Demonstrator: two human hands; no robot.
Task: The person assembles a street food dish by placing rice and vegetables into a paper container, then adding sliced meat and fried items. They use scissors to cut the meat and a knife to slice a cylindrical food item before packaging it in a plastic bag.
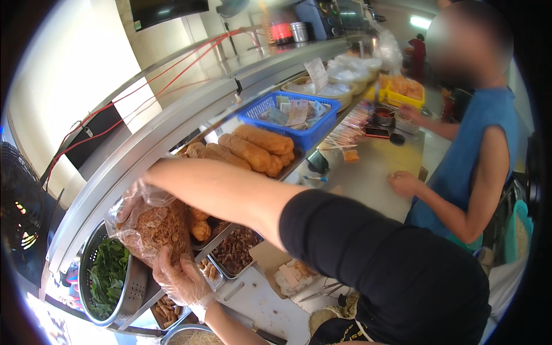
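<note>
A clear plastic bag (158,230) full of brown shredded food, like meat floss, is tilted on the left side of the counter. My right arm, in a black sleeve, stretches across to it. My right hand (133,201) grips the bag's upper end, its fingers partly hidden by crumpled plastic. From below, my left hand (183,280), in a clear plastic glove, holds the bag's lower end with its fingers bent against it. Just beneath the right forearm lie golden fried rolls (250,150). An open box (270,259) with white rice and pale slices sits below my right arm.
Left of the bag is a metal colander (129,293) of green leaves. Trays of dark chopped meat (236,250) and brown pieces (167,310) are close by. A blue basket (319,135) holds banknotes. A metal shelf edge runs above. A co-worker (466,167) in blue stands right.
</note>
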